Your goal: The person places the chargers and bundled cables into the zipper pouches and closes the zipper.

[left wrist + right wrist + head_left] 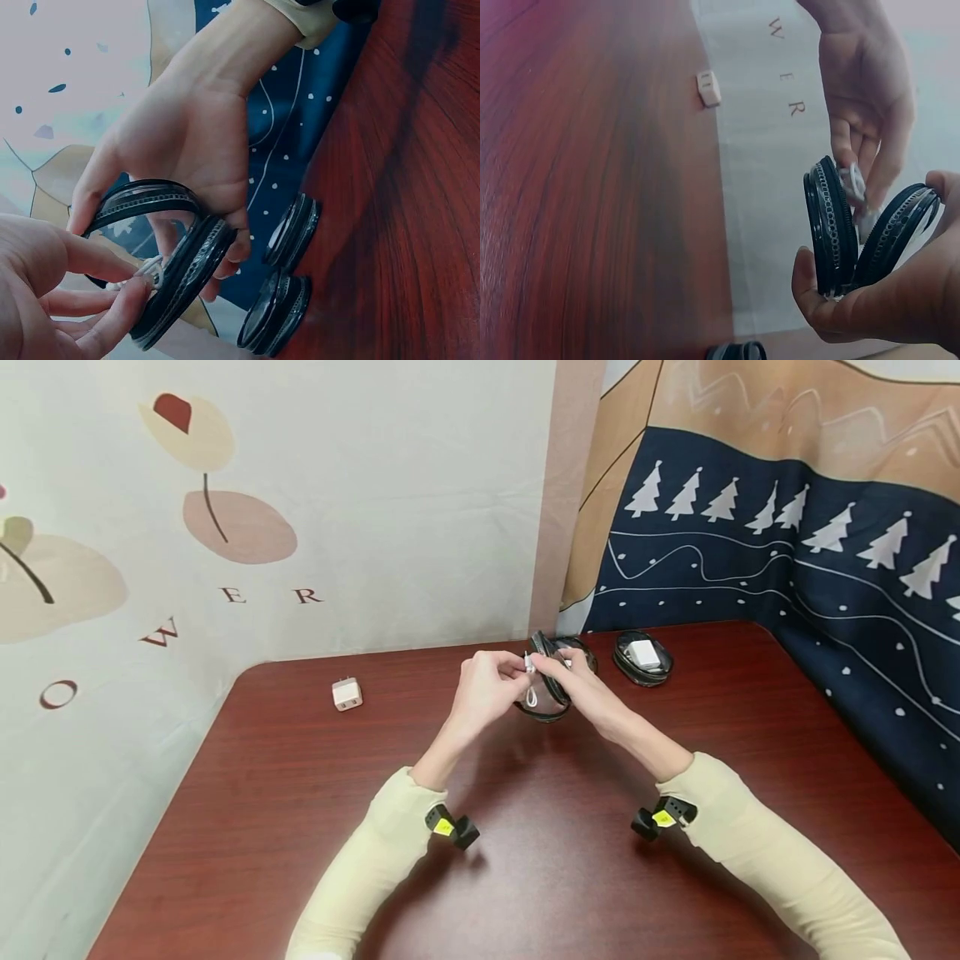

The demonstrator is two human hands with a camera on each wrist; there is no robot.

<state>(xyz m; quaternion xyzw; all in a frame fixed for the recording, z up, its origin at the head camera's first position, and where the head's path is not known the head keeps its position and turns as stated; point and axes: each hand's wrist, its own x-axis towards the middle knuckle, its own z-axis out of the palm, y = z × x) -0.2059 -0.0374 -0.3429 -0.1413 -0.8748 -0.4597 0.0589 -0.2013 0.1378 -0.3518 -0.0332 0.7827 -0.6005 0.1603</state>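
Observation:
A small round clear pouch (831,225) with black zipper edging is spread apart like a clamshell. My right hand (592,693) holds it from below and behind, fingers and thumb on its two halves. With thumb and fingertips, my left hand (482,689) pinches a white cable (155,272) at the pouch's mouth. A small loop of the cable shows between the halves in the right wrist view, while the rest is partly hidden by the fingers. Both hands are raised over the back part of the table.
A white two-port charger plug (347,694) lies at the back left of the dark red table (540,860). A round pouch (643,658) containing a white plug sits at the back right. Another pouch (276,311) is partly hidden behind my right hand in the head view. Curtains line the back.

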